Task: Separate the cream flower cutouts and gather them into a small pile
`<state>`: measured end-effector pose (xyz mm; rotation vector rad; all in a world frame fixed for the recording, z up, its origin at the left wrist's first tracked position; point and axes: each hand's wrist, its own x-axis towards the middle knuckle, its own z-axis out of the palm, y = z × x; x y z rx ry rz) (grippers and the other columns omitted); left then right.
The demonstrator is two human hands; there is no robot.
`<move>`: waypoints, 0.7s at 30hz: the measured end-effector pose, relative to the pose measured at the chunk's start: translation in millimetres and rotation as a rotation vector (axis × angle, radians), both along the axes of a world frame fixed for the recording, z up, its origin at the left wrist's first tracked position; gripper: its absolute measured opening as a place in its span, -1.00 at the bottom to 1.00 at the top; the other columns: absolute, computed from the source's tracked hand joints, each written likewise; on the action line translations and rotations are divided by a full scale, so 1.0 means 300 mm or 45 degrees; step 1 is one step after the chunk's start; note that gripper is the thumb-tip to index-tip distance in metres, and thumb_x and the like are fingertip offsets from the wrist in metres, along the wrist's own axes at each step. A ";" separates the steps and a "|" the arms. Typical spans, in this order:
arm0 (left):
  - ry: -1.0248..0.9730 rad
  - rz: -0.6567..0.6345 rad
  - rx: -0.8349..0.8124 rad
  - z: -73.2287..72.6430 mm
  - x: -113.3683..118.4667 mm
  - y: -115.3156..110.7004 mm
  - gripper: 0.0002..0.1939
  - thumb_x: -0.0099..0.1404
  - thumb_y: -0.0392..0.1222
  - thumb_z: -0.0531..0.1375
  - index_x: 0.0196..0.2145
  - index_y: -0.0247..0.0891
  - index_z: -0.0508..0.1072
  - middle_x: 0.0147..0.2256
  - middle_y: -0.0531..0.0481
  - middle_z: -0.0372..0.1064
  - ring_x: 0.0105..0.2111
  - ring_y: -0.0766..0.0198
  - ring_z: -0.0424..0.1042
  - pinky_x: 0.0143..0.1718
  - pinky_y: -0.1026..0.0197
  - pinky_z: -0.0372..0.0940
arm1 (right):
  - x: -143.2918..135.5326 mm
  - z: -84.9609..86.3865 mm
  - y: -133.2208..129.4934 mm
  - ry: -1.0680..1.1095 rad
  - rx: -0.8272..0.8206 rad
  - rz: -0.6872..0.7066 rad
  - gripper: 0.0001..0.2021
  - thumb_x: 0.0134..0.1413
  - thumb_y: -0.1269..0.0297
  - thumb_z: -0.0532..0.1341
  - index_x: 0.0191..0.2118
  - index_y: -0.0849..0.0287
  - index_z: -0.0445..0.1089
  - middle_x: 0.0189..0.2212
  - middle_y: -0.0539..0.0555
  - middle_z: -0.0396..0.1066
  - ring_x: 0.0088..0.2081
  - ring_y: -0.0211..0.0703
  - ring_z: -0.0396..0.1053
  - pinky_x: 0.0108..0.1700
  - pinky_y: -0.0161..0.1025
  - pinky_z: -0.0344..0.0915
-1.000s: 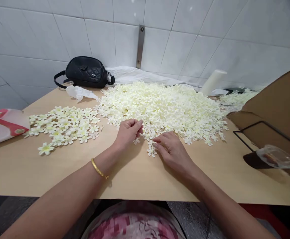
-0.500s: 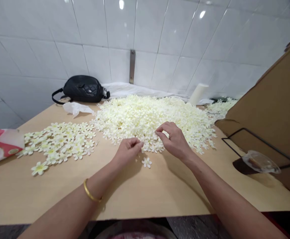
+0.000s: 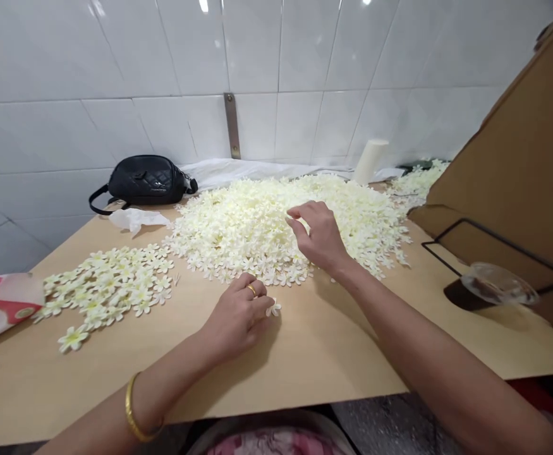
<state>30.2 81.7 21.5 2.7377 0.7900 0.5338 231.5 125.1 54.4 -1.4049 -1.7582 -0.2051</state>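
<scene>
My left hand [image 3: 238, 314], with a gold ring and a bangle, is low over the table with its fingers curled on a single white artificial flower [image 3: 274, 308]. Part of that flower is hidden under the fingertips. My right hand [image 3: 320, 235] hovers at the front of a big heap of cream-white flowers [image 3: 238, 221]. Its thumb and forefinger point left with a small gap between them, and I see nothing held there. A smaller spread of yellow-centred flowers [image 3: 110, 284] lies to the left.
A black bag [image 3: 146, 180] and crumpled white tissue [image 3: 138, 219] sit at the back left. A red-and-white packet [image 3: 6, 306] is at the left edge. On the right are a cardboard sheet [image 3: 508, 189], a black wire frame [image 3: 517, 249], a lidded dark cup [image 3: 470, 294] and a white roll [image 3: 370, 161].
My left hand has moved down toward me onto the single flower. The right hand has risen slightly farther over the heap, its thumb and forefinger parting. The camera view has shifted.
</scene>
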 end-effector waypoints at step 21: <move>-0.137 0.282 -0.013 -0.079 0.063 -0.046 -0.88 0.12 -0.32 0.03 -0.45 -0.25 0.37 -0.50 -0.04 0.26 -0.34 0.20 0.17 -0.36 0.20 0.15 | 0.213 -0.270 -0.344 0.056 0.024 -0.228 -0.85 0.03 0.33 0.03 -0.43 0.17 0.32 -0.46 0.08 0.35 -0.33 -0.11 0.25 -0.22 -0.14 0.18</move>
